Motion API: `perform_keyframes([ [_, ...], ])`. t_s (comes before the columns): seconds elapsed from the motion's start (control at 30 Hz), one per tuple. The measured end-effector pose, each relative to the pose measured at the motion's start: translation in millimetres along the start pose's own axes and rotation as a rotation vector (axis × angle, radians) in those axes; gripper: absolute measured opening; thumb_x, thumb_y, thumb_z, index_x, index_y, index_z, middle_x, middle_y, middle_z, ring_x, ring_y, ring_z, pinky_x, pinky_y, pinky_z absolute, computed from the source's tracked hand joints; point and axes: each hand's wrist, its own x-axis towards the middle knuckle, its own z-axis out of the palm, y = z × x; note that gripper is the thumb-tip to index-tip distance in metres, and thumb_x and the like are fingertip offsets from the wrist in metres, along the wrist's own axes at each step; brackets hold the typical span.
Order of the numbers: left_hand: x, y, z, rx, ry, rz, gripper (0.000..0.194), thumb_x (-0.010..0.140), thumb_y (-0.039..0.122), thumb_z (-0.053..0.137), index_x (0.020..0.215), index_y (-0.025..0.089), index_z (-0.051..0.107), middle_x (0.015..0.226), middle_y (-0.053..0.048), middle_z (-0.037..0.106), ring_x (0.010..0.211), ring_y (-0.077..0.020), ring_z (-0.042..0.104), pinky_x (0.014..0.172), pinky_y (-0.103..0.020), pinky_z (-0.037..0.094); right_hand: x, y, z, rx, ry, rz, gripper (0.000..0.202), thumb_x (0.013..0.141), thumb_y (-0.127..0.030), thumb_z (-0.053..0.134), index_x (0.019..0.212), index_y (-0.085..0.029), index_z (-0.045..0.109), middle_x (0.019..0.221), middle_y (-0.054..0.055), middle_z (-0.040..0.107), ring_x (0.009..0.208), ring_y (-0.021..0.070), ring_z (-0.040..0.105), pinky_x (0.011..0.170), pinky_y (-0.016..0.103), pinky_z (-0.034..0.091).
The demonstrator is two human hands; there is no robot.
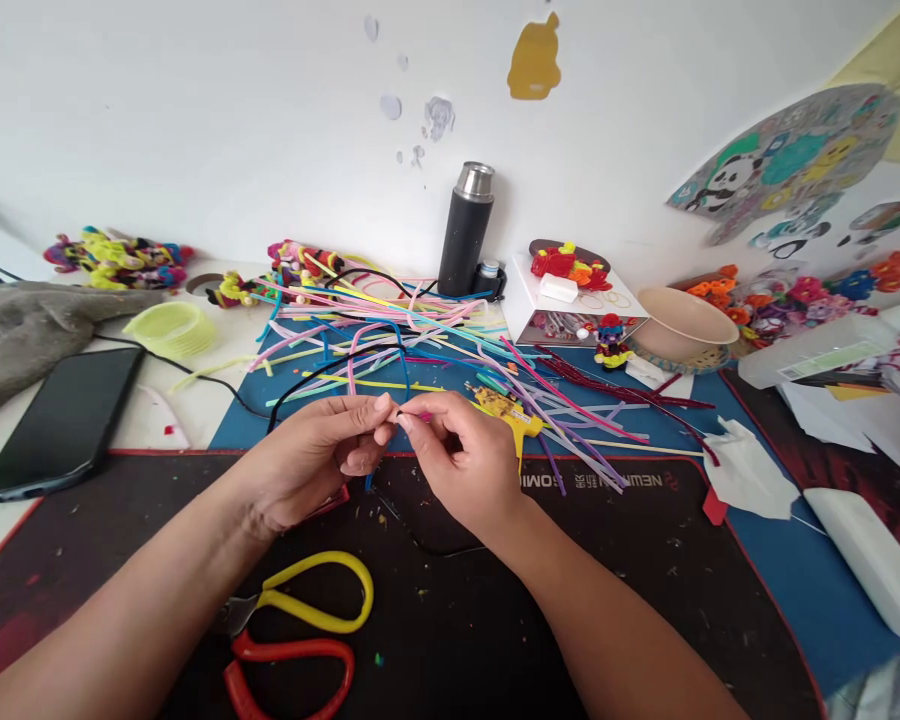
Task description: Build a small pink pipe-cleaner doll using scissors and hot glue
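My left hand (334,450) and my right hand (461,455) meet fingertip to fingertip above the dark mat (615,600). Between their thumbs and forefingers is a small dark piece (400,413), mostly hidden and too small to name. Below my left wrist lie scissors (315,600) with one yellow and one red handle; my forearm covers part of the blades. Just behind my right hand rests a yellow glue gun (521,420), partly covered. Many coloured pipe cleaners (420,325) spread across the blue surface beyond both hands.
A black thermos (465,235) stands against the wall. At left are a phone (64,420) and a pale green coil (171,330). To the right stand a white box (570,300), a small pipe-cleaner figure (612,342) and a beige bowl (682,325); a crumpled tissue (750,470) lies nearer.
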Motion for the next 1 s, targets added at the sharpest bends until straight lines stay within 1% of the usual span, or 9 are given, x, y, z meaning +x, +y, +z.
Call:
perform_keyframes([
  [0.1,0.6,-0.5,1.1,-0.036,0.027,0.05,0.034,0.079,0.042,0.1,0.081,0.013,0.083,0.072,-0.004,0.07,0.057,-0.0101,0.053,0.05,-0.02,0.046,-0.2,-1.7,-0.3,0.047,0.03,0.025,0.019,0.108,-0.037,0.067,0.104,-0.023,0.078,0.06,-0.005,0.059,0.05,0.0119,0.051,0.056,0.025,0.046],
  [0.13,1.1,-0.7,2.3,-0.06,0.038,0.073,0.033,0.084,0.044,0.096,0.087,0.013,0.084,0.077,-0.006,0.075,0.064,-0.0136,0.062,0.056,-0.022,0.053,-0.4,-2.7,-0.4,0.065,0.032,0.042,0.017,0.107,-0.036,0.068,0.103,-0.022,0.078,0.06,-0.006,0.058,0.05,0.0119,0.051,0.056,0.025,0.046],
  [0.2,1.9,-1.2,6.5,-0.138,0.05,0.123,0.037,0.093,0.05,0.087,0.1,0.014,0.086,0.096,-0.012,0.083,0.089,-0.0229,0.076,0.078,-0.029,0.063,-1.2,-5.5,0.2,0.092,0.007,0.084,0.015,0.106,-0.034,0.068,0.102,-0.022,0.077,0.062,-0.006,0.059,0.052,0.0122,0.052,0.057,0.025,0.046],
  [0.23,2.1,-1.6,9.3,-0.187,0.048,0.15,0.042,0.096,0.055,0.081,0.105,0.014,0.085,0.109,-0.014,0.084,0.105,-0.0276,0.078,0.09,-0.034,0.065,-1.8,-7.2,0.9,0.098,-0.021,0.101,0.014,0.105,-0.033,0.068,0.101,-0.022,0.077,0.062,-0.006,0.06,0.053,0.0123,0.053,0.058,0.025,0.047],
  [0.3,1.4,-2.8,15.9,-0.27,0.033,0.179,0.052,0.1,0.063,0.073,0.116,0.015,0.083,0.132,-0.018,0.081,0.132,-0.0335,0.071,0.11,-0.041,0.061,-3.0,-10.9,3.5,0.09,-0.102,0.111,0.013,0.105,-0.032,0.069,0.101,-0.023,0.077,0.064,-0.005,0.063,0.054,0.0126,0.055,0.06,0.026,0.047],
  [0.37,-0.5,-4.3,22.3,-0.326,0.01,0.175,0.059,0.1,0.067,0.069,0.123,0.015,0.081,0.145,-0.018,0.076,0.147,-0.0346,0.063,0.121,-0.043,0.055,-4.0,-14.6,7.4,0.055,-0.186,0.097,0.012,0.104,-0.031,0.071,0.101,-0.023,0.078,0.067,-0.004,0.069,0.056,0.0128,0.059,0.063,0.026,0.048],
  [0.57,-5.7,-6.4,28.4,-0.443,-0.006,0.161,0.057,0.101,0.067,0.067,0.123,0.016,0.08,0.152,-0.019,0.072,0.153,-0.0329,0.059,0.128,-0.043,0.05,-2.0,-24.3,18.4,-0.067,-0.282,0.031,0.013,0.106,-0.032,0.071,0.103,-0.024,0.081,0.08,0.0,0.082,0.064,0.0151,0.07,0.067,0.027,0.049],
  [0.77,-4.9,-2.9,21.5,-0.498,-0.002,0.228,0.056,0.101,0.07,0.066,0.117,0.018,0.08,0.151,-0.018,0.073,0.153,-0.0329,0.059,0.128,-0.044,0.049,4.8,-33.1,19.6,-0.086,-0.331,0.013,0.015,0.107,-0.027,0.067,0.11,-0.024,0.082,0.089,0.003,0.085,0.065,0.0159,0.073,0.067,0.027,0.05],
  [1.0,-3.7,0.0,19.1,-0.681,-0.013,0.224,0.07,0.105,0.076,0.053,0.118,0.013,0.08,0.145,-0.023,0.075,0.147,-0.0351,0.065,0.127,-0.046,0.051,7.2,-38.5,18.3,-0.023,-0.318,0.014,0.019,0.106,-0.023,0.067,0.115,-0.022,0.083,0.091,0.003,0.086,0.067,0.0154,0.074,0.069,0.025,0.056],
])
